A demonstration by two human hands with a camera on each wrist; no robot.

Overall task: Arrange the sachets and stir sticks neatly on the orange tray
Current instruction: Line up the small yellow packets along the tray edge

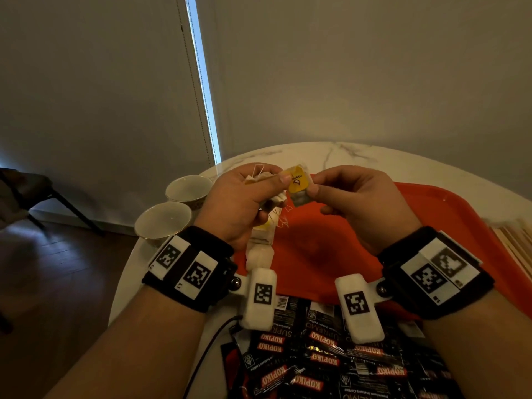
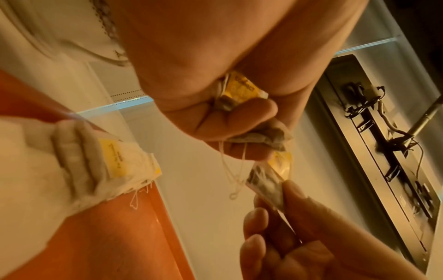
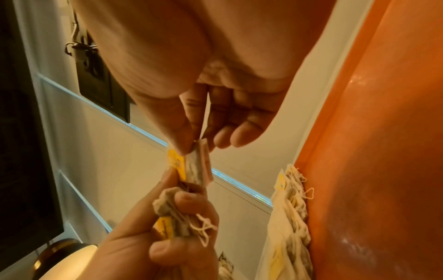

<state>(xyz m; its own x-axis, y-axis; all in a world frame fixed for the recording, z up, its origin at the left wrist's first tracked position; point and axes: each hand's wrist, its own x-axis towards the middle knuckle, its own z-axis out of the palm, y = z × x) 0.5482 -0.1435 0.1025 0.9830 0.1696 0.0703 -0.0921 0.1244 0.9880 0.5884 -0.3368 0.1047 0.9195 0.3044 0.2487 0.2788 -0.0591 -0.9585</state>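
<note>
A row of tea bags lies on the orange tray's left edge. The left hand clutches more; the right hand pinches one tea bag. Coffee packets (a jumbled heap) and stir sticks wait off-tray.

The right hand pinches the top edge of a tea bag with a yellow tag between thumb and forefinger. Below it, the left hand grips a crumpled bunch of tea bags with loose strings. More tea bags lie along the edge of the orange tray.
</note>
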